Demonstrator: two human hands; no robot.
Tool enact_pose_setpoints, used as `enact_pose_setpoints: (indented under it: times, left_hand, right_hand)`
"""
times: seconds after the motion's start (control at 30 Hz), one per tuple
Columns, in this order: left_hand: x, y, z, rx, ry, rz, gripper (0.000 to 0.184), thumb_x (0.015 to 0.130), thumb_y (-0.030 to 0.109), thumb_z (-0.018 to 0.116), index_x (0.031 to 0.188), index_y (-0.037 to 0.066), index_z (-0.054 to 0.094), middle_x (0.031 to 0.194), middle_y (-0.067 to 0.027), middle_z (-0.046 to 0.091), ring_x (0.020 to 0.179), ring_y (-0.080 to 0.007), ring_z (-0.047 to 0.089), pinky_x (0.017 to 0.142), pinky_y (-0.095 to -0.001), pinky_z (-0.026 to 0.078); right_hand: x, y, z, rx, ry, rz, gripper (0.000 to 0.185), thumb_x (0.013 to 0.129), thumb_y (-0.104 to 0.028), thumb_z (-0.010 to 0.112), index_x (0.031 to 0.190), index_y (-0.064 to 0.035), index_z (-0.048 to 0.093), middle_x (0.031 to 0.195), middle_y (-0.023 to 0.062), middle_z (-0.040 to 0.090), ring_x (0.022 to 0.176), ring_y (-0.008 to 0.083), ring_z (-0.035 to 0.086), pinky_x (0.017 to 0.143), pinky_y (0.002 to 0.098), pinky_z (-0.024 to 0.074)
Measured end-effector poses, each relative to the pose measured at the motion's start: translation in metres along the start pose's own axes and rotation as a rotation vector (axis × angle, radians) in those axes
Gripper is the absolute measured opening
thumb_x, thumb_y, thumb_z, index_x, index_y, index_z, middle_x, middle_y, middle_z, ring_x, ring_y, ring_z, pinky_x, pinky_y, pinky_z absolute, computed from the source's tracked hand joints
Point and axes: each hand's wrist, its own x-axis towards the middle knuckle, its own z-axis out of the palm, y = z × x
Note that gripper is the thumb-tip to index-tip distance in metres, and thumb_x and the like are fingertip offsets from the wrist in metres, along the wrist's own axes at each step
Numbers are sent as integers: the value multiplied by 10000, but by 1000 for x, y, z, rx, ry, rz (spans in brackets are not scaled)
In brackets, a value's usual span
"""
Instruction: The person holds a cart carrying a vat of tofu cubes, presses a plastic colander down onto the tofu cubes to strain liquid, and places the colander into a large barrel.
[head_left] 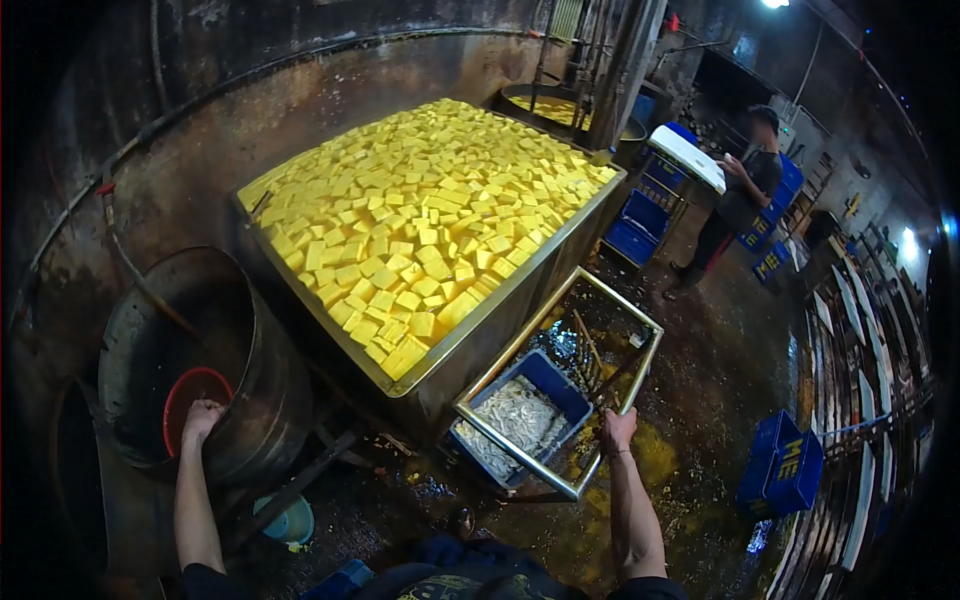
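My left hand [203, 420] is closed on the rim of a red plastic basin [176, 400], which is tilted inside a large dark metal drum [262, 370]. What the basin holds cannot be made out. On the other side, my right hand [619, 431] grips the near right part of a rectangular metal tube frame [648, 352]. Under that frame sits a blue crate [575, 400] with whitish, crumpled-looking material [515, 418] inside. Beyond both hands stands a big metal vat [545, 285] heaped with yellow tofu-like blocks [420, 225].
A turquoise bucket [285, 520] stands below the drum. Blue crates [782, 465] lie at the right beside stacked long boards [865, 400]. Another person [750, 180] stands at the back near a white tray [688, 157]. The floor [700, 400] looks wet.
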Motion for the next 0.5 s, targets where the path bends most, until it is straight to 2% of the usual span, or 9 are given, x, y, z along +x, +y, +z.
enact_pose_setpoints:
  times: [0.07, 0.13, 0.2, 0.33, 0.43, 0.5]
  left_hand:
    - [13, -19, 3, 11, -27, 14, 140, 754, 130, 635, 741, -8, 659, 681, -65, 638, 673, -143, 586, 663, -302, 449]
    - [11, -15, 0, 21, -60, 34, 145, 749, 136, 641, 729, -7, 655, 702, -64, 641, 691, -140, 587, 671, -301, 448]
    - [6, -6, -2, 56, -58, -5, 182, 728, 180, 659, 778, 7, 679, 707, -122, 661, 688, -185, 626, 649, -325, 464]
    - [3, 2, -3, 62, -70, -28, 193, 733, 192, 666, 764, 2, 672, 693, -105, 654, 667, -166, 605, 642, -315, 457]
    - [0, 4, -4, 84, -70, 15, 196, 735, 200, 669, 742, 4, 666, 674, -92, 641, 660, -153, 586, 651, -307, 450]
    - [-2, 7, -5, 34, -73, -1, 198, 735, 202, 672, 734, 4, 662, 665, -87, 633, 663, -151, 583, 656, -305, 450]
  right_hand:
    - [-5, -9, -6, 1, -18, -3, 349, 702, -196, 668, 910, 12, 479, 773, 182, 605, 706, 321, 610, 629, 411, 469]
    - [-11, -19, -13, 15, -34, 10, 357, 701, -195, 668, 919, 16, 480, 795, 187, 602, 731, 324, 607, 648, 413, 465]
    - [-10, -21, -13, 10, -57, 40, 376, 703, -190, 663, 956, 25, 486, 836, 194, 598, 776, 330, 602, 683, 416, 459]
    - [-9, -19, -12, -38, -43, 30, 359, 712, -176, 649, 962, 22, 485, 835, 190, 599, 787, 333, 599, 698, 416, 458]
    - [-9, -16, -10, 10, -48, 28, 323, 727, -162, 635, 938, 21, 474, 800, 182, 593, 731, 311, 605, 642, 413, 471]
    - [-4, -10, -5, 24, -60, 75, 302, 738, -153, 625, 925, 22, 465, 760, 171, 583, 664, 281, 609, 562, 400, 477]
